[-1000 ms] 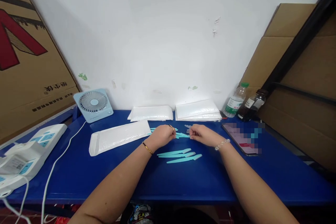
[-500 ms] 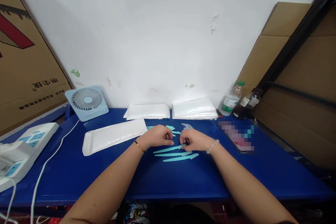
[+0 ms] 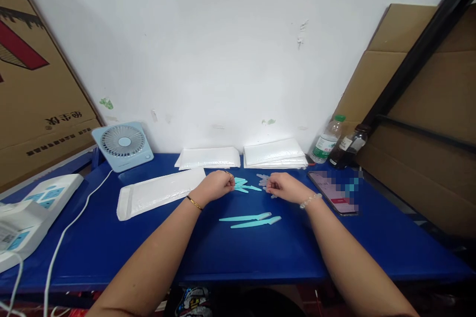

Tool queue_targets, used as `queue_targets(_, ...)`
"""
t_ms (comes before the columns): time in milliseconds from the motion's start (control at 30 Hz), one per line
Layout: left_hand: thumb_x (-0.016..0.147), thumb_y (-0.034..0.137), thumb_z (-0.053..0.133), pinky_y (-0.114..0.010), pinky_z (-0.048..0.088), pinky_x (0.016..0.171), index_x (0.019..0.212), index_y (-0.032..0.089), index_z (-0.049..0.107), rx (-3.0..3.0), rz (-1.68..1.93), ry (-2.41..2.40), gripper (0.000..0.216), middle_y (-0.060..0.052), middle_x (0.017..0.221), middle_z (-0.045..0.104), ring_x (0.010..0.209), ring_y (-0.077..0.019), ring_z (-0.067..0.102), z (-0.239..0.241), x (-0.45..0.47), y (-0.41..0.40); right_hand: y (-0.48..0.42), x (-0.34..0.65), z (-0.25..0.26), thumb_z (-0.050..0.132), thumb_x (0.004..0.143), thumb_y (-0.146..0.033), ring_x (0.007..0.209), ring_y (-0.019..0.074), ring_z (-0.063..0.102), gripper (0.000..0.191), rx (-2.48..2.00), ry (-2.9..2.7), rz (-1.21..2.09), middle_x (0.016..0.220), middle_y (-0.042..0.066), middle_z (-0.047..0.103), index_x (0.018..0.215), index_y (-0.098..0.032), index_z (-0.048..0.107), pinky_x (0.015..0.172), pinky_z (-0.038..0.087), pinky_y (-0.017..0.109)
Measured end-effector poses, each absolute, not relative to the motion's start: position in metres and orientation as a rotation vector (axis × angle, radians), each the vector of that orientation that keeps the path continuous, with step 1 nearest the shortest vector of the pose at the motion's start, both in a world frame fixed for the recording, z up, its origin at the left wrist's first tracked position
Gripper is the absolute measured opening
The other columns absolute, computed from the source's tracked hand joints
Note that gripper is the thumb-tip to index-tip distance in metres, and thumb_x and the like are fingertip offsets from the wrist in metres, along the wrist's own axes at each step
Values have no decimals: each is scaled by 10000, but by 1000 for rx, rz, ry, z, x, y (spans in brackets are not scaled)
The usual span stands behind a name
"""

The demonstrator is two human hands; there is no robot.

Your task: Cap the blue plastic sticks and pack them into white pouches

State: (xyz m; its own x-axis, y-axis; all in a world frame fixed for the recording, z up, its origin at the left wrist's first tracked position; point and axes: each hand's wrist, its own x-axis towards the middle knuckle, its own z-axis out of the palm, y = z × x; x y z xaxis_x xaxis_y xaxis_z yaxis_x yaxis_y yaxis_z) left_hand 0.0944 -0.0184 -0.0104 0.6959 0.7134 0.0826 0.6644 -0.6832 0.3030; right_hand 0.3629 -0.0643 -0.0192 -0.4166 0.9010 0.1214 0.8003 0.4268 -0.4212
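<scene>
My left hand (image 3: 215, 185) is closed, its fingertips pinching a teal eyebrow razor at the left of a small pile of teal eyebrow razors (image 3: 243, 187). Most of the pinched razor is hidden by the fingers. To the right, my right hand (image 3: 281, 185) has its fingers curled together over a few clear blade caps (image 3: 262, 179). One cap seems to be in its fingertips, mostly hidden. Nearer to me, two teal eyebrow razors (image 3: 247, 220) lie side by side with caps on their heads, pointing right.
A white bubble mailer (image 3: 161, 193) lies left of my hands. Stacks of white mailers (image 3: 275, 153) rest against the wall. A blue fan (image 3: 124, 143) and a power strip (image 3: 40, 208) with cords stand left; a phone (image 3: 330, 190) and two bottles (image 3: 329, 141) are right.
The farthest of three razors in the front row has left it. My left hand has shifted slightly left and up to the razor pile; my right hand has moved right and up to the caps.
</scene>
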Motion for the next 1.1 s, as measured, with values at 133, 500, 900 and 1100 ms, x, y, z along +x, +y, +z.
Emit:
queue_targets(133,732,338,638,-245,413,667,899,189,657,2617,400,1121,224,-44,901,654,815,-179,590,-6,89,-20,-66,375,-17,673,748,-290,647,136,551,141,-1496,-2242,558,740,21,622,783,-155,658,576,399,239)
queue_targets(500,678,368,701,-218,339,513,779,206,655,2510,47,822,197,14,707,642,624,-124,570,-11,113,-46,-80,330,-23,626,682,-142,586,92,491,44,-1290,-2567,620,696,-18,587,705,-179,619,539,366,216)
queue_targets(900,875,271,469,-384,277,860,778,191,631,2934,581,1320,205,-68,779,662,880,-212,544,6,105,-31,-66,350,-8,500,850,-204,852,188,539,112,-1492,-2312,-155,852,54,607,812,-183,603,838,299,347)
queue_targets(1100,828,296,544,-375,270,860,825,205,651,2899,520,1321,140,-44,826,679,866,-196,559,-3,98,-25,-65,372,-11,596,790,-265,815,173,555,119,-1553,-2278,97,949,52,586,864,-197,659,803,369,332)
